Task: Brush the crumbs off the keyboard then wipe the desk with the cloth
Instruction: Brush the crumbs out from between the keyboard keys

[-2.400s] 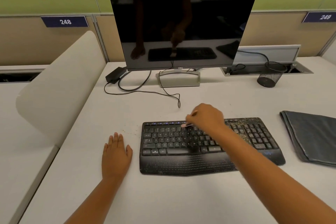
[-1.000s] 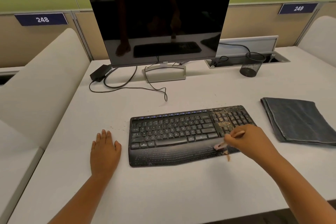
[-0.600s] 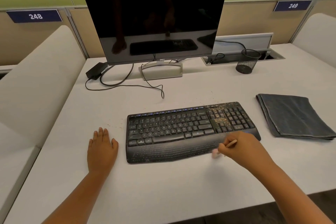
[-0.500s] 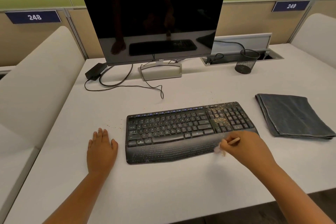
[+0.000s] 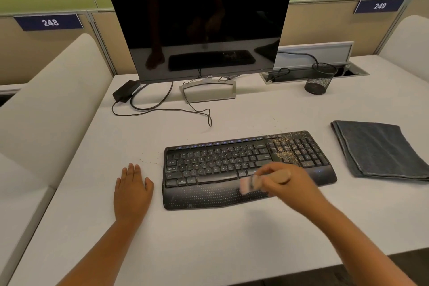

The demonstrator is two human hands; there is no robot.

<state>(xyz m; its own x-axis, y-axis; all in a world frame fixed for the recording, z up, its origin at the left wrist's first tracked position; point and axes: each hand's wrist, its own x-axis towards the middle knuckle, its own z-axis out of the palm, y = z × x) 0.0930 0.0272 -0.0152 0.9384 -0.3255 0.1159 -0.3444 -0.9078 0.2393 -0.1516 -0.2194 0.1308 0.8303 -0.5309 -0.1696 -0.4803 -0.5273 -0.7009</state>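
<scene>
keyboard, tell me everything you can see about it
The keyboard is a black, plastic-looking full-size board with a curved, dotted palm rest and a row of small blue-lit buttons along its top edge. It lies flat on the white desk in front of the monitor. Crumbs cover its right-hand number-pad area; the main keys look mostly clean. The right hand holds a blurred brush over its lower middle. The left hand lies flat beside it, apart.
</scene>
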